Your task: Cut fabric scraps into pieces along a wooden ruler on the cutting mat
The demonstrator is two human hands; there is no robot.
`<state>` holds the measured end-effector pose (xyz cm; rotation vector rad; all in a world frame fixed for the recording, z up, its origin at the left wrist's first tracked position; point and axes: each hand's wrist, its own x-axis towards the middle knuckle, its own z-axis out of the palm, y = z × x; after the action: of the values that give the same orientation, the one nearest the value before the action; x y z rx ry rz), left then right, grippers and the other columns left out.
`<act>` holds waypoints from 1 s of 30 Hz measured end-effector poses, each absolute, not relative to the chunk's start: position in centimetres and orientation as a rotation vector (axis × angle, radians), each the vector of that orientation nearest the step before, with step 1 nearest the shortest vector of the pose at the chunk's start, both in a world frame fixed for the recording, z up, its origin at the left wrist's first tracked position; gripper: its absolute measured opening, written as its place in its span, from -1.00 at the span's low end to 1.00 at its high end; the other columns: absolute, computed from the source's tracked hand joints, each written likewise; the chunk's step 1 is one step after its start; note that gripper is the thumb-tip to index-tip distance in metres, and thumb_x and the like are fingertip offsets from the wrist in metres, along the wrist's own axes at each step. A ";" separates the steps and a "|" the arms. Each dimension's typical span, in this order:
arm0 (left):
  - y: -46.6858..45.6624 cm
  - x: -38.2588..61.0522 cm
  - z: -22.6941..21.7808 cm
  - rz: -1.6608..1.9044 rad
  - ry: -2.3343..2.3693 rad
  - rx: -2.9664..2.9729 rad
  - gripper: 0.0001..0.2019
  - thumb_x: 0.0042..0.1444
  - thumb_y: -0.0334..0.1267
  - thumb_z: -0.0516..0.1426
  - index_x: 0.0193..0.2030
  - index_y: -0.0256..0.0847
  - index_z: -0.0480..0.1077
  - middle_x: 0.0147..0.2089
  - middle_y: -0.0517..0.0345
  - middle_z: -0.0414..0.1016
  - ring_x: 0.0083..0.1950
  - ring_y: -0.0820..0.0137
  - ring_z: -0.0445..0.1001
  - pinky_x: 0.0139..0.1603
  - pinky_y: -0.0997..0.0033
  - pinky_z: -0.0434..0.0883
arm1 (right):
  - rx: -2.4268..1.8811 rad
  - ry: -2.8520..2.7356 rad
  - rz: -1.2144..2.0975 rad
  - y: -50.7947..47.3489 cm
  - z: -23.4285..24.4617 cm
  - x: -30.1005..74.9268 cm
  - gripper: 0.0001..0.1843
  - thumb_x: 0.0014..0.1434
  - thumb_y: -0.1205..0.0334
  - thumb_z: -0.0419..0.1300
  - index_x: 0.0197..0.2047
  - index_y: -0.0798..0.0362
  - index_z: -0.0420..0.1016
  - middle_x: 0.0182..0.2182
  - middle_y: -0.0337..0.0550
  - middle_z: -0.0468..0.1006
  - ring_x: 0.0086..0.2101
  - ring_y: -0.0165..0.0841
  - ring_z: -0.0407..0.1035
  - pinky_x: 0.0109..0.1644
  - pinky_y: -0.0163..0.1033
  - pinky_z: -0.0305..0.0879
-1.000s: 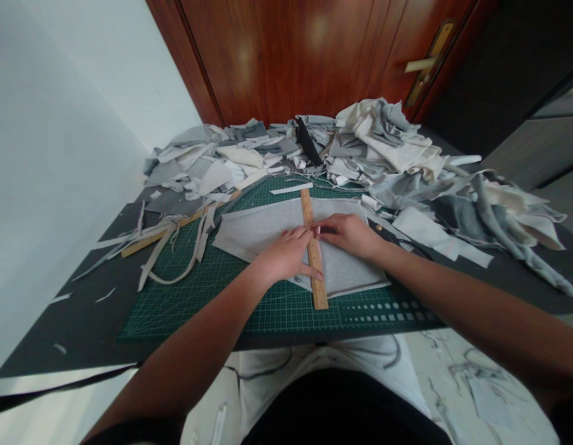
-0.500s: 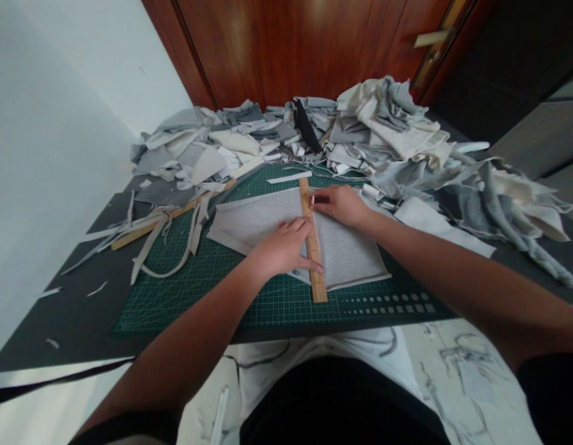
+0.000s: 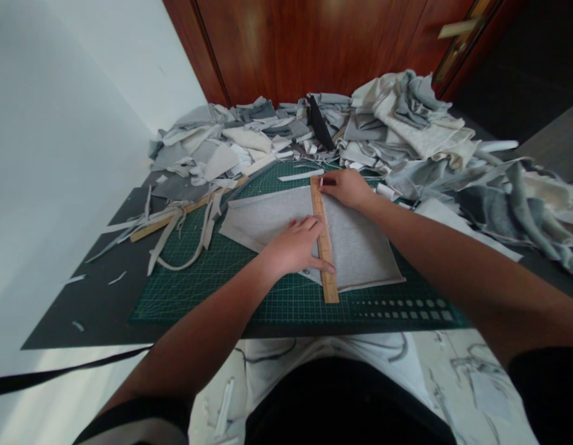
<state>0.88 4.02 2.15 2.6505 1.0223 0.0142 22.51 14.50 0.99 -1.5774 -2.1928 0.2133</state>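
Observation:
A wooden ruler [image 3: 330, 287] lies across a light grey piece of fabric [image 3: 365, 247], which is spread on a green cutting mat [image 3: 188, 296]. Pressing on the ruler's middle is my left hand [image 3: 298, 244], its thumb stretched apart from the fingers and resting lower down. At the ruler's far end, my right hand [image 3: 346, 187] pinches a small pale piece of chalk [image 3: 321, 183] close to the ruler's right edge. A faint pinkish line runs along that edge on the fabric.
Fabric scraps [image 3: 407, 117] are heaped along the back and right of the dark table [image 3: 59, 324]. Left on the mat lie curled fabric strips [image 3: 205, 225] and a second wooden ruler [image 3: 147, 231]. A wooden door [image 3: 323, 49] stands behind.
My right hand has moved up along the ruler to its far end with the chalk. My left hand stays pressed on the ruler. The whole view has shifted slightly.

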 end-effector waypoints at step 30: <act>3.9 0.9 2.0 0.052 1.030 2.677 -0.09 0.05 0.33 0.25 0.36 -0.27 0.17 0.48 -0.23 0.17 0.49 0.00 0.16 0.46 0.06 0.12 | -1.512 -2.355 0.176 14.1 1.6 22.7 -0.73 0.31 0.23 0.18 -0.01 0.10 0.64 -0.17 -0.05 0.68 -0.19 -0.24 0.50 -0.11 -0.24 0.25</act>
<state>0.91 3.94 1.98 2.6765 1.0295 0.0521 22.75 14.07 1.62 -1.5119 -2.3555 0.1757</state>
